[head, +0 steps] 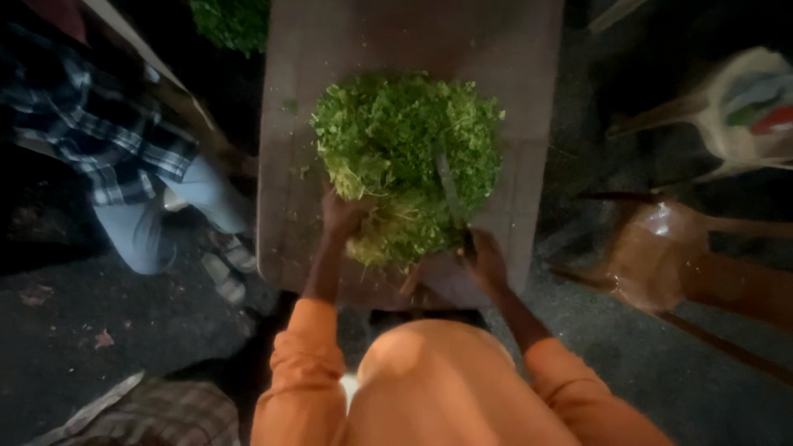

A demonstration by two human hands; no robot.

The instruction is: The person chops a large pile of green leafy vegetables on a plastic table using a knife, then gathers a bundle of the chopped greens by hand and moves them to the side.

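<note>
Chopped green herbs (409,157) looking leafy, matt, finely shredded, paler and stringier near bottom edge of pile. Knife (450,194) blade showing as dull grey metal, barely glinting. Cutting board (512,58) appearing as worn wood, matt, flecked with green bits. Orange sleeves (301,363) reading as soft matt cloth. Brown chair (661,248) shining glossy, plastic-like. Plaid shirt (99,124) looking like woven cloth. Ground (116,322) looking rough, gritty.

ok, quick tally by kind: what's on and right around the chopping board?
Long wooden chopping board: 1
Heaps of chopped green leaves (second at the top edge): 2
Long-bladed knife, in the right hand: 1
Brown plastic chairs: 1
White plastic chairs: 1
Total: 6
The left hand rests against the big heap.
</note>
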